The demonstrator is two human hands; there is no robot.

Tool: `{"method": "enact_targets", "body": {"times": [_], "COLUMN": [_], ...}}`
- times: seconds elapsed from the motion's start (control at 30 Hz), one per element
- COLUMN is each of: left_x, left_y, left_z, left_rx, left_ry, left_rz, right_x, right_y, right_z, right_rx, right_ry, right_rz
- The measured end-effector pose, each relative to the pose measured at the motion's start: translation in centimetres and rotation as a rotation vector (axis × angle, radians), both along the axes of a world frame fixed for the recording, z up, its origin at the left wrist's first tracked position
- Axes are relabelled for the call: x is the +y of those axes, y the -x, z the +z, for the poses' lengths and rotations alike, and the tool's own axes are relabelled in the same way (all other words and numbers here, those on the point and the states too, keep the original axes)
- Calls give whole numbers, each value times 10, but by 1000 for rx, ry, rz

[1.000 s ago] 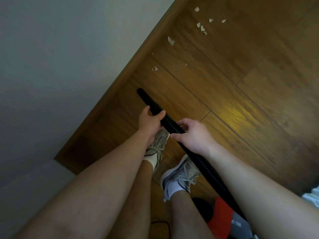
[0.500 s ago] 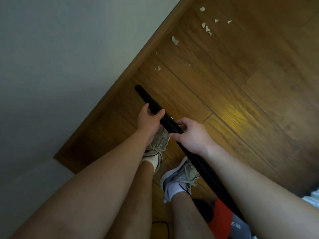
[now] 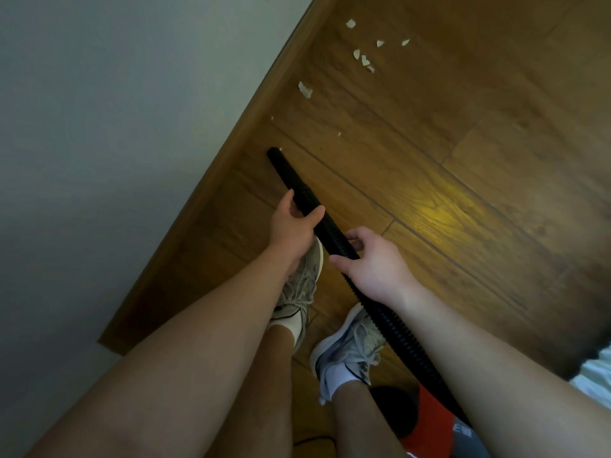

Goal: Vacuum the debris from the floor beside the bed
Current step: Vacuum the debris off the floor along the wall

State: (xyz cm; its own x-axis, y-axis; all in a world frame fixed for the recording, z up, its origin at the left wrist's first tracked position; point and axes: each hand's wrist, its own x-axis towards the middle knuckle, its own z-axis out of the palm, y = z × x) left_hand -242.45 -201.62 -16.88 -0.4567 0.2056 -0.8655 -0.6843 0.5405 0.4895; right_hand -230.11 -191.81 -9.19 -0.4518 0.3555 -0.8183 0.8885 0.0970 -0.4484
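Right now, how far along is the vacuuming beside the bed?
Done: no scraps show on the floor by the shoes. In hand: left hand and right hand both grip the black hose, its tip beside one tiny white scrap. Left: the larger scrap and the cluster of scraps farther along the wooden edge.

Outstretched, left hand and right hand grip hose.

Home bedroom, wood-plank floor, low wooden bed frame, pale bedding above it
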Motion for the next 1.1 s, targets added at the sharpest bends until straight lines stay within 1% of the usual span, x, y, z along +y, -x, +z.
{"method": "enact_targets", "body": {"times": [0.27,0.6,0.83,1.0,1.1], "left_x": [22,44,68,79,85], "left_y": [21,55,50,35,27], "left_z": [1,-3,-1,7,11], "left_rx": [-26,24,26,-31,-35], "left_ry": [-6,38,59,48,57], "left_rz": [-20,-111,-198,-194,-199], "right_x": [14,27,40,47,51], "right_y": [16,40,30,14,6], "right_z": [0,-8,-10,-1,1], "right_rx": [7,58,58,47,40], "right_ry": [-12,-9,7,26,44], "right_rz": [-49,-95,-124,-134,-146]}}
